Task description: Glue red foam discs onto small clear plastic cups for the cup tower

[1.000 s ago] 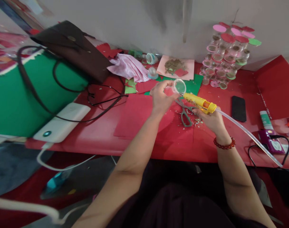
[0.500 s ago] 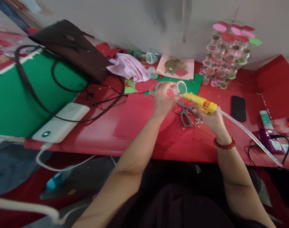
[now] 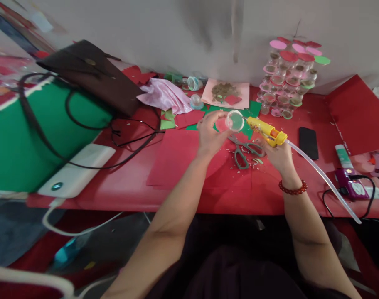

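My left hand (image 3: 210, 133) is closed on a small clear plastic cup (image 3: 235, 121), its round open rim facing right. A pinkish-red piece shows at the cup's far end by my fingers. My right hand (image 3: 277, 154) grips a yellow hot glue gun (image 3: 268, 132), with a long clear glue stick (image 3: 325, 181) sticking out of its back. The gun's nozzle points at the cup's rim, very close to it; whether they touch I cannot tell. Scissors (image 3: 241, 156) with grey-green handles lie beneath my hands among paper scraps.
Red paper sheets (image 3: 173, 158) lie left of the scissors. A stacked tower of clear cups with coloured discs (image 3: 287, 79) stands at the back right. Also around are a black phone (image 3: 308, 143), a dark bag (image 3: 92, 74), a white power bank (image 3: 77, 170) and pink cloth (image 3: 166, 95).
The cup's rim has turned more toward my view. The glue gun's nozzle has shifted from the rim's lower edge to its right side. The whole view has tilted slightly.
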A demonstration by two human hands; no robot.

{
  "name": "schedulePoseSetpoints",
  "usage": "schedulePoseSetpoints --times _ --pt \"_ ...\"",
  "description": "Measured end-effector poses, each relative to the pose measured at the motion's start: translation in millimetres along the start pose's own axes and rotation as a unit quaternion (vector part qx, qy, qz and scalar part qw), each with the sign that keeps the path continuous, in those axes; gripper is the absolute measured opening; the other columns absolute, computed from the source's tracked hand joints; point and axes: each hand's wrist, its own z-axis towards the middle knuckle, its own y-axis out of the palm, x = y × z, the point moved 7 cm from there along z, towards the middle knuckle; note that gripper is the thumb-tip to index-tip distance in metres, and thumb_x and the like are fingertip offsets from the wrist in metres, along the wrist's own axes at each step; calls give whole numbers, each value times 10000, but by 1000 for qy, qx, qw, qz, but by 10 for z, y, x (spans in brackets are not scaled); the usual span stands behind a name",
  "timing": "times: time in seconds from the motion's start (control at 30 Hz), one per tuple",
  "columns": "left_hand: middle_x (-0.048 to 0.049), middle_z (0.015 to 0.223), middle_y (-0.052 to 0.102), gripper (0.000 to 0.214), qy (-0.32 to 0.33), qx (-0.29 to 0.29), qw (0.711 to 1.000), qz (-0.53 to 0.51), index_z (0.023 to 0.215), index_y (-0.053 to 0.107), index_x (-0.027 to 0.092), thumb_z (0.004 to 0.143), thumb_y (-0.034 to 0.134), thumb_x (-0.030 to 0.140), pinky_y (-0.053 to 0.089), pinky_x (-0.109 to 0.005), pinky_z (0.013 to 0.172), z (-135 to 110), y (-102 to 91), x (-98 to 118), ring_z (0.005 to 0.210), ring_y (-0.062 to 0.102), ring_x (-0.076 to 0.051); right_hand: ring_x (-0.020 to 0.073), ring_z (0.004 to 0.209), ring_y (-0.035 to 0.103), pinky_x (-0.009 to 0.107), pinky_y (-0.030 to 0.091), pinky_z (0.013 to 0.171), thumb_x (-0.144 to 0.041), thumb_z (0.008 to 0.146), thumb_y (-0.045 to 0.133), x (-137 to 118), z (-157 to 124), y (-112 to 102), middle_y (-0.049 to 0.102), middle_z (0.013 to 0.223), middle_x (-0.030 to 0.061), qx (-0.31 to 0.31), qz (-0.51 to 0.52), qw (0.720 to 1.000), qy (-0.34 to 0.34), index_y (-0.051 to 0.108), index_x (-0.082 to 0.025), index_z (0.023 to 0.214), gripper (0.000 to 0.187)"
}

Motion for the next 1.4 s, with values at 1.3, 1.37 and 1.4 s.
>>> schedulePoseSetpoints --times 1.3,1.37,1.4 --pt "-59 1220 773 435 -5 -37 998 -48 1060 741 268 686 893 429 512 -477 1094 -7 38 56 1201 693 -287 112 445 473 269 426 417 -485 792 751 -26 -17 -17 544 498 -43 5 -3 1000 -2 754 -205 878 292" --pt "-59 1219 774 428 -2 -35 998 -53 1066 738 259 687 886 391 523 -458 1086 -1 32 60 1189 698 -277 109 439 469 265 407 415 -474 806 741 -23 -11 -20 538 492 -43 3 -12 1000 -8 746 -202 846 275" --pt "-58 1221 773 426 -2 -35 998 -53 1069 737 257 687 883 376 525 -453 1084 0 30 58 1186 699 -273 106 442 468 263 402 419 -467 811 739 -25 -9 -21 536 494 -43 1 -17 1000 -10 742 -200 837 268"
